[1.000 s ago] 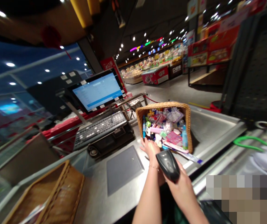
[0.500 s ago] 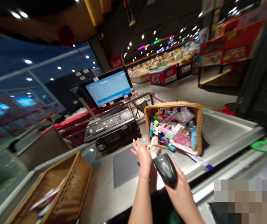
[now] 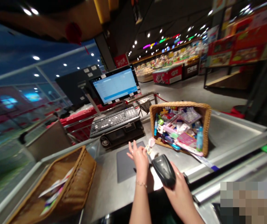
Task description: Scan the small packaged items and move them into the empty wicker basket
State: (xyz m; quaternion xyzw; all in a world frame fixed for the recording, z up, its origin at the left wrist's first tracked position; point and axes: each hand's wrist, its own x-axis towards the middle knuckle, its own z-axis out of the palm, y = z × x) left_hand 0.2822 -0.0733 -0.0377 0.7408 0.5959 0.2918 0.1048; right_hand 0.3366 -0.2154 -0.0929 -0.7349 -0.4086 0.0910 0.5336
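The small pink item (image 3: 151, 142), pinched by its near end in the left hand (image 3: 140, 159), looks light, perhaps bendy; an edge hold should suit it. Beside, the right hand (image 3: 178, 184) wraps a black scanner (image 3: 163, 170), probably stiff; a crammed basket (image 3: 207, 130) sits past both.

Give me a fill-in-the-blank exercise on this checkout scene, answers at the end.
1. The right hand grips a black handheld ____.
2. The left hand holds a small pale item, and its wrist wears a ____.
3. The lit screen stands above a black ____.
4. The fuller basket stands to the ____ of the other basket in the picture.

Missing words: scanner; bracelet; keyboard; right.
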